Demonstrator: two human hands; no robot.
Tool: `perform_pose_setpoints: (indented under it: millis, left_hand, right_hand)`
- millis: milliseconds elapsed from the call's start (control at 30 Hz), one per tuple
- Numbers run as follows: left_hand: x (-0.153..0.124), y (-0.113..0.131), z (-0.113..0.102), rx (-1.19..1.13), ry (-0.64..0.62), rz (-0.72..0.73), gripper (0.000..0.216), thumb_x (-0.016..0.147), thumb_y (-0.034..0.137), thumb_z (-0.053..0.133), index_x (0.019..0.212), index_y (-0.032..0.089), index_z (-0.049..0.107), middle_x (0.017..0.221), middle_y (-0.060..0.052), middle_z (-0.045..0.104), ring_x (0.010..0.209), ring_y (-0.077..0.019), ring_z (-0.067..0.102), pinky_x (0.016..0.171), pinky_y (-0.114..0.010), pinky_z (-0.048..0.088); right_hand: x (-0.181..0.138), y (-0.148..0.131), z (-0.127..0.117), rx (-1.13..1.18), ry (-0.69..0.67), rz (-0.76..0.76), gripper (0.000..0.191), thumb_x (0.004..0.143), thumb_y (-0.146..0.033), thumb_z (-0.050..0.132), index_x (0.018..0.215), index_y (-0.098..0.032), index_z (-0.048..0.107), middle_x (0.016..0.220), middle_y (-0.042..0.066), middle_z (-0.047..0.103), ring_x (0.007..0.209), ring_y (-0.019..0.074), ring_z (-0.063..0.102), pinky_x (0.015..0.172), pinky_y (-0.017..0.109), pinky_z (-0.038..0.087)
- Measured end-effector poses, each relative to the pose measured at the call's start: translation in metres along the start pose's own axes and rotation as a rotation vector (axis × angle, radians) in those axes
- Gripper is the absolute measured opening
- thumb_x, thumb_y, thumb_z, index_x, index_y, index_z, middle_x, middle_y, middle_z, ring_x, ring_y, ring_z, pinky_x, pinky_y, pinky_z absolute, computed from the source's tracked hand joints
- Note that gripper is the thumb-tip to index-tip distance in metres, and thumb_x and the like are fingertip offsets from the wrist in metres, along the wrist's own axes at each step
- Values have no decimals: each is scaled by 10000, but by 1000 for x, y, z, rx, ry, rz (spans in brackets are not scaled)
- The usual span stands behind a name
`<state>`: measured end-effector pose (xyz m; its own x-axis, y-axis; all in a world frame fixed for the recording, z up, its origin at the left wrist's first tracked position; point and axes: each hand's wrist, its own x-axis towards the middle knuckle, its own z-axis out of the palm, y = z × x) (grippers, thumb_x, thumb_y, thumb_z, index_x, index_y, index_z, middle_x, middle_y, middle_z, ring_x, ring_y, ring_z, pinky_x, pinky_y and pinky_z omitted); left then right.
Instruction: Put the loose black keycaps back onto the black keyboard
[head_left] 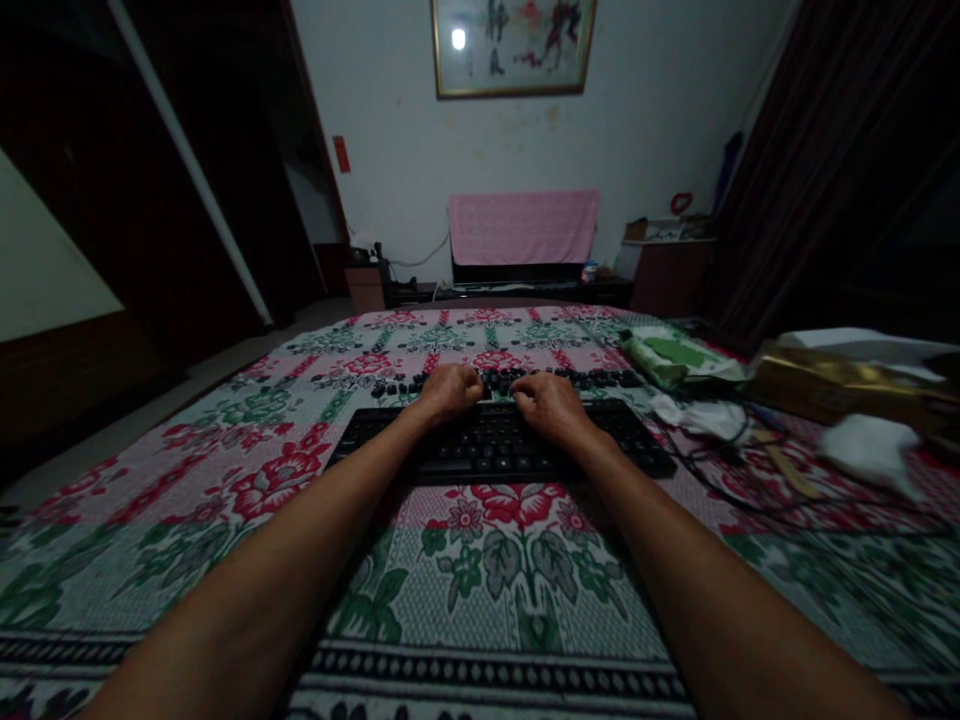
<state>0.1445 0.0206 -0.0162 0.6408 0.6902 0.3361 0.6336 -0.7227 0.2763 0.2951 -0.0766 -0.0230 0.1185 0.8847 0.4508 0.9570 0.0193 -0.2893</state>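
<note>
A black keyboard lies flat on the flowered tablecloth in front of me. Just past its far edge stretches a row of small loose black pieces that look like keycaps. My left hand is over the keyboard's far edge, among these pieces, its fingers curled together. Opposite it, my right hand is bent the same way, thumb and fingertips close together and pointing at the left hand. Dark pieces show between the two hands. Whatever the fingertips pinch is too small and dark to make out.
To the right are a green tissue pack, crumpled white plastic, a black cable, a flat wooden stick, a white bundle and a golden box. Beyond the table, a pink cloth hangs by the wall.
</note>
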Motion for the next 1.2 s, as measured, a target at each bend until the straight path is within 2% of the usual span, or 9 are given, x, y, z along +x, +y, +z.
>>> perform_pose_setpoints:
  millis: [167,333,467,567,700,867,1033,1200]
  left_hand:
    - [-12,9,-5,-137,68,52,256,671,266,427,770,165,640,675,-12,627,639,-116,539,571,-186,362]
    - [-18,13,-9,-195,92,67,254,679,252,413,761,159,635,696,-6,628,657,-106,535,590,-172,370]
    - [-17,13,-7,-249,78,70,242,676,251,421,735,142,628,664,-4,615,623,-96,522,564,-167,370]
    - [-17,11,-5,-339,31,42,225,670,257,436,723,132,616,621,-2,592,551,-80,506,503,-160,361]
    - [-17,10,-8,-628,-115,-126,267,692,331,446,759,115,588,577,-1,561,432,-58,485,417,-160,348]
    - [-18,7,-14,-981,-300,-238,289,654,370,530,797,123,577,664,-29,595,503,-76,539,432,-172,383]
    - [-18,2,-11,-1164,-337,-310,216,622,290,583,753,118,575,567,-12,579,547,-90,552,475,-179,404]
    - [-16,-1,-8,-1238,-341,-307,166,597,161,583,753,107,567,565,-26,596,531,-76,544,490,-173,394]
  right_hand:
    - [3,-13,0,255,11,-93,258,729,-294,457,915,-217,618,902,3,643,836,132,569,752,217,401]
    - [4,-14,6,378,13,-12,201,699,-271,489,812,-202,640,818,2,658,776,138,578,716,228,416]
    - [3,-12,13,424,19,5,202,697,-271,481,805,-189,632,790,2,656,734,127,580,686,219,421]
    - [3,-11,17,427,13,9,203,691,-271,479,798,-189,631,783,3,655,716,123,579,670,214,421]
    - [3,-12,16,435,51,37,206,685,-266,473,794,-184,628,777,5,653,699,121,579,658,210,420]
    - [1,-18,10,442,96,6,211,692,-251,457,801,-177,620,760,8,648,680,116,573,643,206,416]
    - [-1,-22,10,528,114,-42,199,688,-241,463,789,-174,620,758,13,641,682,112,567,654,210,416]
    - [1,-21,11,797,-37,36,219,648,-268,517,793,-128,601,770,41,632,680,115,567,638,219,432]
